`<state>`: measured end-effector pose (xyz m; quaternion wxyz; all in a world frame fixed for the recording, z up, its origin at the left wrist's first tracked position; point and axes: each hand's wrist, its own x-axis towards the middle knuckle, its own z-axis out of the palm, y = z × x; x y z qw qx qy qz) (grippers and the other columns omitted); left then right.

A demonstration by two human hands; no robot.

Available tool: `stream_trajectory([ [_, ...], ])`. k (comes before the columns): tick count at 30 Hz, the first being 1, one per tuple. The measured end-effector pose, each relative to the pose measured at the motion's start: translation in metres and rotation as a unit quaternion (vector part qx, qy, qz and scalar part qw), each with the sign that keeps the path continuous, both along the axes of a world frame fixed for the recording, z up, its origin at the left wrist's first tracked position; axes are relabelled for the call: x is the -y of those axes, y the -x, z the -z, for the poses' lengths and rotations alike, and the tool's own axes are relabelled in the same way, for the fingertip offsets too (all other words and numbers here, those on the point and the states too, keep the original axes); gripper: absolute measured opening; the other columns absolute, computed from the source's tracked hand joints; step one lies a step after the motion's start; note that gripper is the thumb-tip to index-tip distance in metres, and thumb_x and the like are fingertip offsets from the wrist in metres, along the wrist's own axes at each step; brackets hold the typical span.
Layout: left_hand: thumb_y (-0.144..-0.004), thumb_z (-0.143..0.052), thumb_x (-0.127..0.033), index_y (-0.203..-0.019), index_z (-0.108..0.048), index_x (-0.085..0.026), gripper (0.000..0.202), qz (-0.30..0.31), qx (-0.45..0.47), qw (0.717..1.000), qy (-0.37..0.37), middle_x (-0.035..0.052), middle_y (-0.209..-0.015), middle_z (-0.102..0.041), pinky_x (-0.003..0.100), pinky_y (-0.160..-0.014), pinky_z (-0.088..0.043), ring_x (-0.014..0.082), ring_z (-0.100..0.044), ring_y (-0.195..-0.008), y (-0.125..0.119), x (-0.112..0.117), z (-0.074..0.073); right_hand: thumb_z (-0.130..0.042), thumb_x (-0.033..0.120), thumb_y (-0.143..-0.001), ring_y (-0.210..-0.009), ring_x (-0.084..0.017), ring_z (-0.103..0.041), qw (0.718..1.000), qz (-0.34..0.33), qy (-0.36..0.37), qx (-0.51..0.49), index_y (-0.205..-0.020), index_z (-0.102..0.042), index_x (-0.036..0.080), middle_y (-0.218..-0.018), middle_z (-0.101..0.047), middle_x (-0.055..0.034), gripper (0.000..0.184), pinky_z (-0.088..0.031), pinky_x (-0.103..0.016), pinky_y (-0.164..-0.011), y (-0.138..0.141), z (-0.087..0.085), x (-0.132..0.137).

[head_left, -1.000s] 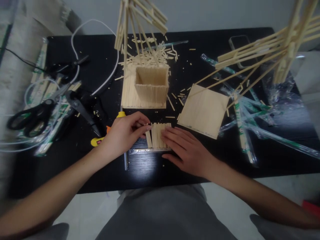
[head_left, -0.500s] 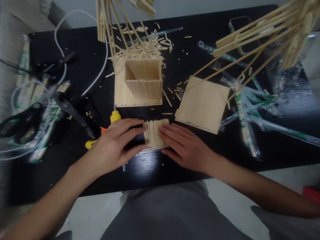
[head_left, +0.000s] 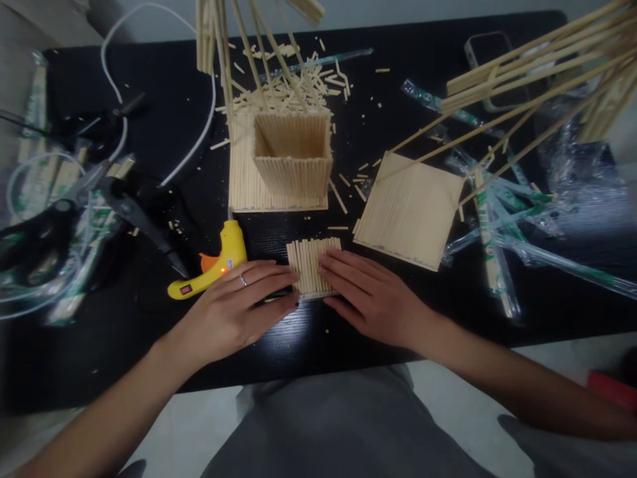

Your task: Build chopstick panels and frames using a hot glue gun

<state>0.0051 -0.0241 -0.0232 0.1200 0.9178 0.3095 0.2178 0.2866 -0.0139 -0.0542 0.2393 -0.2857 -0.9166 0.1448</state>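
Observation:
A small panel of short wooden sticks, laid side by side, rests on the black table between my hands. My left hand, with a ring on one finger, reaches to the panel's left edge with fingers stretched out. On its right side lie the extended fingers of my right hand, covering part of the sticks. Just beyond my left hand is a yellow hot glue gun with an orange trigger, a light glowing on its body. Neither hand is closed around anything.
A stick-built box stands on a stick base, with cut stick bits behind it. A square stick panel with long sticks rising from it lies right. Scissors, pliers and a white cable are left; plastic wrappers lie right.
My left hand has shifted slightly right and toward me, uncovering more of the glue gun. My right hand stays on the panel. The whole view has shifted a little.

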Motion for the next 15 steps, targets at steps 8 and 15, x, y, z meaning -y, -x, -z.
stream_trajectory([
  [8, -0.097, -0.069, -0.014, -0.119, -0.074, -0.017, 0.023, -0.006, -0.011, 1.0, -0.005, 0.0105, -0.129, -0.076, 0.041, -0.102, -0.063, 0.0262, -0.072, -0.122, 0.005, 0.004, 0.007, -0.063, 0.019, -0.103, -0.145, -0.029, -0.058, 1.0, -0.018, -0.016, 0.018, -0.14, -0.063, -0.001, -0.143, -0.068, -0.0222, 0.041, -0.053, -0.045, -0.12, 0.003, -0.003, -0.007],
  [15, -0.098, -0.067, -0.012, -0.12, -0.073, -0.015, 0.023, -0.024, -0.01, 0.999, -0.02, 0.0114, -0.128, -0.076, 0.04, -0.099, -0.064, 0.0261, -0.072, -0.12, 0.007, 0.006, 0.009, -0.062, 0.016, -0.103, -0.148, -0.03, -0.054, 0.999, -0.034, -0.002, 0.015, -0.144, -0.061, 0.0, -0.146, -0.066, -0.0232, 0.044, -0.05, -0.046, -0.123, 0.007, -0.002, -0.016],
])
